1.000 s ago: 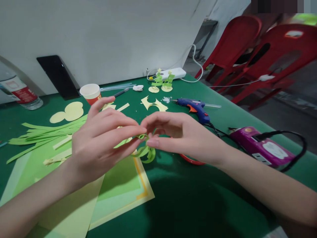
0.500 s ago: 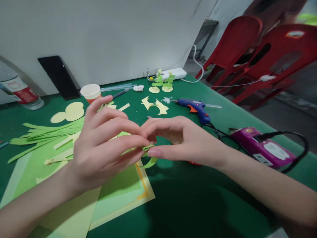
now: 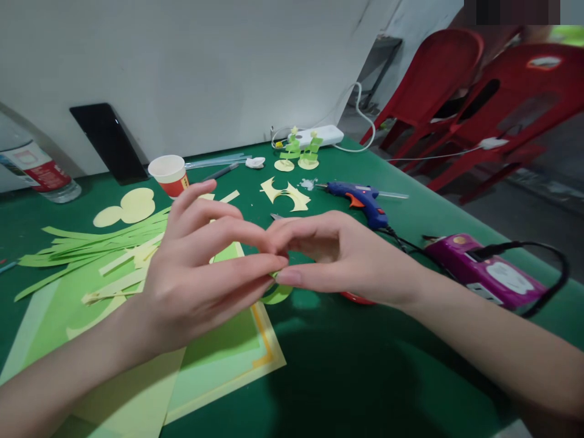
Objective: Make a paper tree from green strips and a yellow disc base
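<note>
Both my hands meet over the green table [image 3: 365,377]. My left hand [image 3: 201,274] and my right hand [image 3: 337,255] pinch a curled green paper strip [image 3: 278,295] between their fingertips. Only a small loop of the strip shows below the fingers; the rest is hidden. Under my left hand lie sheets of green and yellow paper [image 3: 219,359]. A red scissor handle [image 3: 356,298] peeks out beneath my right hand.
Cut green strips [image 3: 82,249] and yellow discs [image 3: 125,208] lie at left. A paper cup [image 3: 170,173], a phone [image 3: 107,141] and a bottle [image 3: 39,173] stand at the back. A blue glue gun [image 3: 360,198], two small paper trees [image 3: 298,152], a purple device [image 3: 483,271] and red chairs [image 3: 479,97] are to the right.
My fingers have closed tighter over the strip, so less of its curl shows. Both hands have sunk slightly and my left fingers have slid right.
</note>
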Demonstrator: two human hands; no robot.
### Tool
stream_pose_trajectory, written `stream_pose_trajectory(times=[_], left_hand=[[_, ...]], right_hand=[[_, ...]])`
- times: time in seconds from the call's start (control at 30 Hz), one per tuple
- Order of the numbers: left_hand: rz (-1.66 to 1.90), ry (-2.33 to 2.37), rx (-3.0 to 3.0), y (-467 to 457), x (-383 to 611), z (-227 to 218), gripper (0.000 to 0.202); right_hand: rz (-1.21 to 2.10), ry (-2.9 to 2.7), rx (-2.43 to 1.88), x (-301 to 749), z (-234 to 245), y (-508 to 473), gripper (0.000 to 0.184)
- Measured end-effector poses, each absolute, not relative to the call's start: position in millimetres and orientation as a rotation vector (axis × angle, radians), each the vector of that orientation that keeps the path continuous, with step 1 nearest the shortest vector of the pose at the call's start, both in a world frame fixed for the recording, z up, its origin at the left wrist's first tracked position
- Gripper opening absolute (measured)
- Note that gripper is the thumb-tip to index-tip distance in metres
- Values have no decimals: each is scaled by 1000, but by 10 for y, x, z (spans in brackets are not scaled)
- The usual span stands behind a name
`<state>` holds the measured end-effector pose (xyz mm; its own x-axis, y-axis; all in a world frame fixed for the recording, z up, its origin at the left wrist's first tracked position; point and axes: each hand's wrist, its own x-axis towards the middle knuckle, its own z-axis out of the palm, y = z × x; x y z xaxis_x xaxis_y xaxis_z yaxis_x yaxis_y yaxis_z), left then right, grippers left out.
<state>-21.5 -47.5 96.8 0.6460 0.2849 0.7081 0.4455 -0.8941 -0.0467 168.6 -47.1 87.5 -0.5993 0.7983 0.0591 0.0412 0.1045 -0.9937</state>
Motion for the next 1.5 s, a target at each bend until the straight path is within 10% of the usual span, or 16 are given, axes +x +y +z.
stream_pose_trajectory(times=[1.5], left_hand=[[-1336,-849,-3026,-501,-204,972,16]], right_hand=[[1511,-1949,-748,1717,931,-487,16]])
